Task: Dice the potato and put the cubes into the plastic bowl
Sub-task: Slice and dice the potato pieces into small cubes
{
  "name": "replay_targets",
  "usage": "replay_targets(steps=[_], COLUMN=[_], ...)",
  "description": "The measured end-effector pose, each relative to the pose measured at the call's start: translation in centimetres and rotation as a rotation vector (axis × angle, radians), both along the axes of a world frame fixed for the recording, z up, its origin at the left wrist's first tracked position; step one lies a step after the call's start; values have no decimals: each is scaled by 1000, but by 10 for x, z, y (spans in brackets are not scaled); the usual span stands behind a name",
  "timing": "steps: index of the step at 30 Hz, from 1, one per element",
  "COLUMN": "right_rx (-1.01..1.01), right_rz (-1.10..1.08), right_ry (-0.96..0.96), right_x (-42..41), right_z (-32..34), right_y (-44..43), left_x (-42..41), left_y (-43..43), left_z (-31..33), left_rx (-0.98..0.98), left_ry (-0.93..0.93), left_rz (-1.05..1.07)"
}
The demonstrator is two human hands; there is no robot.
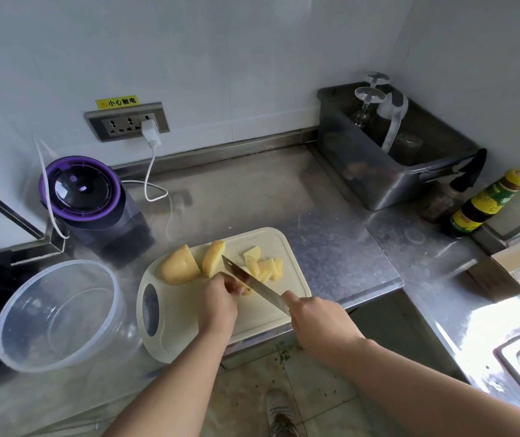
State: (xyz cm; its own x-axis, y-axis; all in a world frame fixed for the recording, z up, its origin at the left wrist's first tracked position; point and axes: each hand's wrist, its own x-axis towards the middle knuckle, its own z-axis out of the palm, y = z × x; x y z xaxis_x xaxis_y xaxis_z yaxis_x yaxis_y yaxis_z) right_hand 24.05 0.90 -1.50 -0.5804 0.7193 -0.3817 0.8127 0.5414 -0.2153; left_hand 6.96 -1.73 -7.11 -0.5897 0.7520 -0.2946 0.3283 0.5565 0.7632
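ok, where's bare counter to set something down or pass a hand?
Free: counter between cutting board and back wall, from the charger cable to the grey bin; also the strip right of the board, before the bin. Crowded: plastic bowl crowds the board's left; bottles fill the right corner.

- The left grip (220, 299) lies knuckles-up, its fingers curled down onto a potato piece (248, 291) held at the fingertips.
- The right grip (313, 318), just to the right of it, wraps round the handle of a knife (254, 283), with one finger reaching forward toward the blade.
- Both forearms are bare and come in from below, the right at a slant.
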Motion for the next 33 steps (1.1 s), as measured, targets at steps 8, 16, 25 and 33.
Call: replay_targets(steps=[8,16,25,33], right_rx=[27,21,-9,-87], right_rz=[35,68,54,-115], right_ry=[-36,-80,-108,13], right_x=[-1,-4,-6,-1], right_z=[-1,-1,-9,-6], right_y=[-3,-3,-4,7], left_x=[-1,1,0,-1], left_y=[1,2,1,1], left_z=[-6,0,-1,-3], left_rx=[5,2,-7,-3], left_ry=[-23,-9,-3,25], left_rz=[17,14,-4,-19])
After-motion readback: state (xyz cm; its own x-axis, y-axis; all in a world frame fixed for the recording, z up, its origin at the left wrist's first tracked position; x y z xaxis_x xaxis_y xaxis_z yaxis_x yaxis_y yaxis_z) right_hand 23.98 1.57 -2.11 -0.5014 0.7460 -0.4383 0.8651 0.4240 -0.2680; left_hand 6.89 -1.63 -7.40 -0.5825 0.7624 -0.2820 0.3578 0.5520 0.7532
